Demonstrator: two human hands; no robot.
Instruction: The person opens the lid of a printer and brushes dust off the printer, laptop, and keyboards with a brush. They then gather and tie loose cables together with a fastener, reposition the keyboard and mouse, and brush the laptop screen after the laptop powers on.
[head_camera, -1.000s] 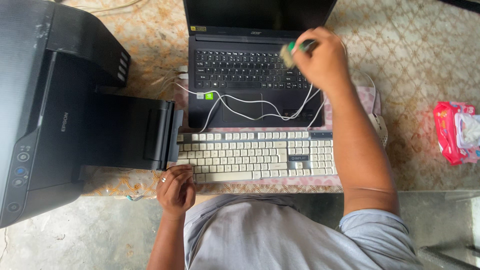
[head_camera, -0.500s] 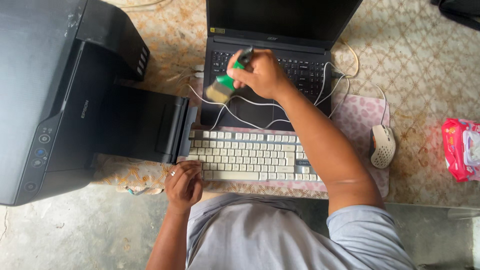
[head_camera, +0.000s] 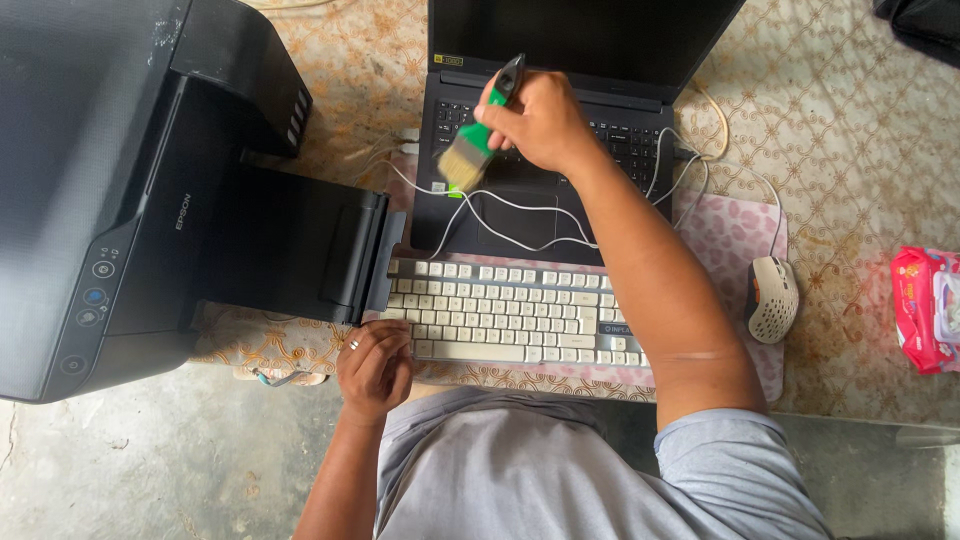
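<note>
My right hand (head_camera: 537, 122) grips a small brush (head_camera: 476, 145) with a green ferrule, a dark handle and pale bristles. The bristles hang over the left part of the black laptop's (head_camera: 560, 150) keyboard. My left hand (head_camera: 375, 368), with a ring on one finger, rests curled at the near left corner of a white external keyboard (head_camera: 505, 312), fingers touching its edge. White cables (head_camera: 500, 205) trail across the laptop's palm rest.
A large black printer (head_camera: 150, 190) with an extended tray fills the left side. A white perforated mouse (head_camera: 772, 298) lies on a pink patterned mat (head_camera: 730, 240). A red wipes pack (head_camera: 928, 308) sits at the far right on the patterned cloth.
My right hand swept the brush from the laptop keyboard's right side to its left, then lifted it slightly toward the screen. My left hand stayed at the white keyboard's corner.
</note>
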